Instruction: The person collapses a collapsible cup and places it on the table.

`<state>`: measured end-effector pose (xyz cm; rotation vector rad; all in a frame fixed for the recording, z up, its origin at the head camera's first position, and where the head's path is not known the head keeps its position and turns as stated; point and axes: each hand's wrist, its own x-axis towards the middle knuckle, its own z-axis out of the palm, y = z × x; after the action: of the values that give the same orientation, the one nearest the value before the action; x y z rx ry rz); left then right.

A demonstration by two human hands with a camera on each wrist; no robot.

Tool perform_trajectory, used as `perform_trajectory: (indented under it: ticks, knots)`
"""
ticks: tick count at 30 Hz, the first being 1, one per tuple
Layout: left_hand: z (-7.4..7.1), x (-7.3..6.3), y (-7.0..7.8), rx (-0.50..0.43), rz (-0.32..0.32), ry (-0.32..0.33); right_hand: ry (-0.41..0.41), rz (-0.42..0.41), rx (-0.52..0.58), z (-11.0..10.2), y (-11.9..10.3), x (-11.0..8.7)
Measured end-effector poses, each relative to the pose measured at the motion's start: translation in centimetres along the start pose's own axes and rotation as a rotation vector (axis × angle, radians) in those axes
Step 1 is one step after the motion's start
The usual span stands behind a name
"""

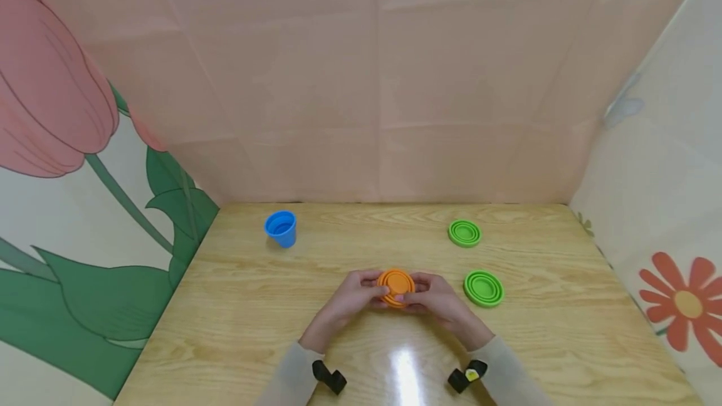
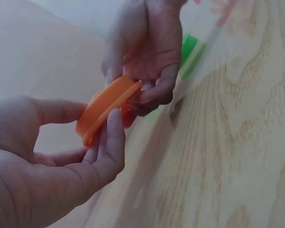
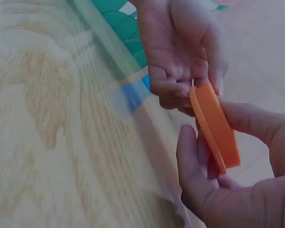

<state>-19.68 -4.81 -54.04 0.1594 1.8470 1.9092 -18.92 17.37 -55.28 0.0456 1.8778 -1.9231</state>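
Between my two hands is an orange collapsible cup [image 1: 397, 287], folded flat into a disc with concentric rings. My left hand [image 1: 354, 298] pinches its left edge, thumb on the face toward me and fingers behind. On the opposite edge, my right hand [image 1: 439, 301] holds it the same way. Both wrist views show the flattened orange cup [image 2: 102, 109] tilted and raised off the wooden table, its rim [image 3: 206, 128] standing out as a thin lip. Nearest to the right hand lies a green collapsible cup [image 1: 483, 288], also folded flat.
A second flattened green cup [image 1: 465, 233] lies farther back on the right of the wooden table [image 1: 361, 237]. At the back left stands a blue cup [image 1: 281, 228], extended to full height. Printed panels border both sides, and a pinkish wall [image 1: 372, 80] rises behind the table.
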Motion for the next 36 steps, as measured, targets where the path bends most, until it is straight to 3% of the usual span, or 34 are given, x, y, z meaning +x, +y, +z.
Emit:
perform_trajectory:
  ticks: [13, 27, 36]
  knots:
    - [-0.6, -0.1, -0.2, 0.002, -0.017, 0.016, -0.101, -0.04, 0.115, -1.9, 0.2, -0.3]
    - [-1.2, -0.5, -0.8, -0.047, -0.041, -0.022, -0.084, -0.014, 0.147, -2.1, 0.6, -0.8]
    - [-1.0, -0.5, -1.0, -0.073, -0.042, -0.014, -0.093, -0.014, 0.173, -2.2, 0.7, -1.2]
